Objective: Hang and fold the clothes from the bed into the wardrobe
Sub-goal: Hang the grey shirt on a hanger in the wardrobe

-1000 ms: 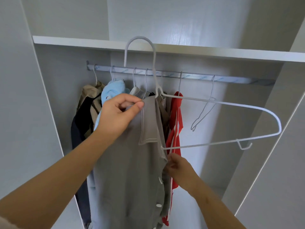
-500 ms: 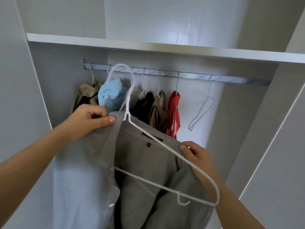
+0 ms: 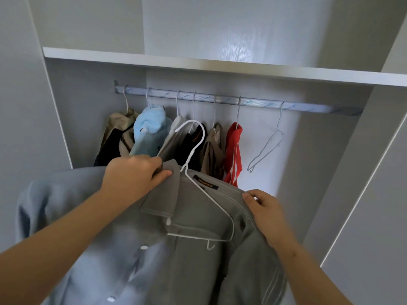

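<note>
Shirt [image 3: 198,260] half-threaded on hanger [image 3: 209,197], not yet on rail [image 3: 308,107]; left hand [image 3: 134,175] pinches its collar, right hand [image 3: 264,208] grips its shoulder; several garments [image 3: 149,128] already hang.

The shirt [image 3: 198,271] is matt grey woven cloth with glossy white plastic buttons [image 3: 144,247]; the hanger [image 3: 210,198] is thin wire with a smooth white coat; the rail [image 3: 259,105] looks like dull metal under a printed film; the wardrobe panels [image 3: 242,36] are smooth, faintly wood-grained; the blue garment [image 3: 149,126] looks fluffy.
</note>
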{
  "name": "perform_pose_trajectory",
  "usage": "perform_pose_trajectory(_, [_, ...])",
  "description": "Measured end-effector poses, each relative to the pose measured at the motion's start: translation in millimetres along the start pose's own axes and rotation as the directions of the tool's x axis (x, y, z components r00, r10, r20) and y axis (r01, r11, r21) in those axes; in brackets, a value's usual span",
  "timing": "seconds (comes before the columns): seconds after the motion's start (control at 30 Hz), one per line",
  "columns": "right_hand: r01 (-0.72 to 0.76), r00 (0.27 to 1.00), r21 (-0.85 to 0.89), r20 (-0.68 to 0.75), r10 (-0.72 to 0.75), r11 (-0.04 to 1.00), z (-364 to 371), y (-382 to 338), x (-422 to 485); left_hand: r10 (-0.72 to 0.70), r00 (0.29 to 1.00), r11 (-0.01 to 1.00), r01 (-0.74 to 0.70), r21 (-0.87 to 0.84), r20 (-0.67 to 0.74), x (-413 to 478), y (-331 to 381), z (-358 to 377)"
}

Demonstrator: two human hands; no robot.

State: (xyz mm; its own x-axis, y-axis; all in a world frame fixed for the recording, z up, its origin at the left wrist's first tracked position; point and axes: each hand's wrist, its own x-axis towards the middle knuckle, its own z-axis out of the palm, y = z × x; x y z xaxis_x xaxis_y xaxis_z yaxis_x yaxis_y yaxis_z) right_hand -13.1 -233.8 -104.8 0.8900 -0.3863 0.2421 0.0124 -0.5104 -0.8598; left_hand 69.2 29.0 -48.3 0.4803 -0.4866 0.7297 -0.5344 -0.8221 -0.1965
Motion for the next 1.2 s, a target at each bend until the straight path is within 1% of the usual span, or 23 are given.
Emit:
perform_pose_trajectory(0.07, [-0.021,0.999,0.009,-0.034,0.022,1.0,2.1,-5.4,-1.3,-0.086,0.996,0.995,0.084,-0.053,-0.033,1.5,10.1,2.0])
perform_pose_trajectory(0.1, [-0.015,1.0,0.013,-0.007,0.015,1.0,3.5,-8.0,-2.9,-0.15,0.988,0.983,0.144,-0.112,-0.042,2.0,14.2,3.1])
perform_pose_trajectory(0.17, [0.011,0.993,0.064,0.113,-0.018,0.998,6.6,-11.6,-8.0,-0.311,0.949,0.922,0.29,-0.255,-0.045,3.0,16.0,5.3])
perform_pose_trajectory(0.2, [0.023,0.987,0.116,0.154,-0.04,0.993,7.5,-13.3,-10.5,-0.39,0.921,0.868,0.366,-0.334,-0.003,3.8,14.7,5.3])
perform_pose_trajectory(0.23, [0.036,0.987,0.16,0.15,-0.06,0.986,7.1,-13.8,-12.2,-0.45,0.891,0.803,0.435,-0.408,0.064,4.3,12.9,5.1])
perform_pose_trajectory(0.27, [0.051,0.992,0.192,0.101,-0.072,0.98,5.5,-13.9,-12.4,-0.484,0.865,0.739,0.484,-0.468,0.132,4.3,10.8,5.9])
perform_pose_trajectory(0.3, [0.078,0.996,0.182,0.018,-0.083,0.98,3.2,-12.7,-10.7,-0.496,0.849,0.688,0.512,-0.514,0.182,4.1,8.8,7.2])
perform_pose_trajectory(0.33, [0.106,0.993,0.126,-0.065,-0.098,0.986,0.9,-11.4,-8.4,-0.496,0.841,0.648,0.525,-0.552,0.216,3.9,7.3,8.5])
perform_pose_trajectory(0.37, [0.123,0.986,0.038,-0.119,-0.118,0.992,-1.1,-9.7,-5.6,-0.492,0.837,0.619,0.53,-0.581,0.239,3.7,6.7,9.2])
perform_pose_trajectory(0.4, [0.138,0.981,-0.059,-0.126,-0.144,0.989,-2.6,-8.6,-3.2,-0.486,0.836,0.595,0.53,-0.604,0.255,3.4,6.8,9.5])
perform_pose_trajectory(0.47, [0.158,0.983,-0.221,-0.06,-0.175,0.962,-1.6,-4.5,-1.6,-0.466,0.84,0.551,0.521,-0.652,0.278,2.8,8.2,9.9])
perform_pose_trajectory(0.5, [0.151,0.985,-0.257,-0.038,-0.166,0.955,0.2,-3.1,-2.1,-0.45,0.847,0.531,0.508,-0.678,0.282,2.2,10.0,10.4])
perform_pose_trajectory(0.57, [0.12,0.991,-0.259,-0.029,-0.132,0.959,3.6,-5.0,-4.3,-0.414,0.865,0.508,0.479,-0.716,0.284,0.7,16.8,11.7])
perform_pose_trajectory(0.7, [0.122,0.988,-0.2,-0.07,-0.139,0.972,9.3,-13.9,-3.9,-0.403,0.87,0.499,0.47,-0.728,0.284,-2.6,29.3,12.5])
perform_pose_trajectory(0.77, [0.142,0.986,-0.206,-0.052,-0.156,0.968,12.3,-19.6,-5.0,-0.385,0.879,0.522,0.458,-0.719,0.281,-3.7,33.7,12.3])
perform_pose_trajectory(0.83, [0.168,0.983,-0.215,-0.037,-0.179,0.962,16.7,-24.2,-7.5,-0.325,0.897,0.563,0.437,-0.701,0.298,-5.8,43.1,11.6])
perform_pose_trajectory(0.97, [0.16,0.981,-0.231,-0.073,-0.181,0.96,16.9,-28.5,-6.0,-0.233,0.936,0.62,0.353,-0.7,0.266,-13.8,56.6,11.4])
perform_pose_trajectory(1.07, [0.087,0.982,-0.178,-0.149,-0.114,0.98,5.5,-25.4,0.4,-0.137,0.966,0.707,0.251,-0.662,0.221,-20.9,53.2,12.1])
perform_pose_trajectory(1.13, [0.02,0.977,-0.11,-0.21,-0.043,0.994,-4.2,-20.6,4.1,-0.118,0.979,0.765,0.196,-0.613,0.166,-23.8,44.6,10.7])
perform_pose_trajectory(1.2, [-0.06,0.968,-0.054,-0.248,0.045,0.997,-12.0,-14.7,6.7,-0.069,0.982,0.788,0.16,-0.594,0.173,-26.2,34.2,6.5])
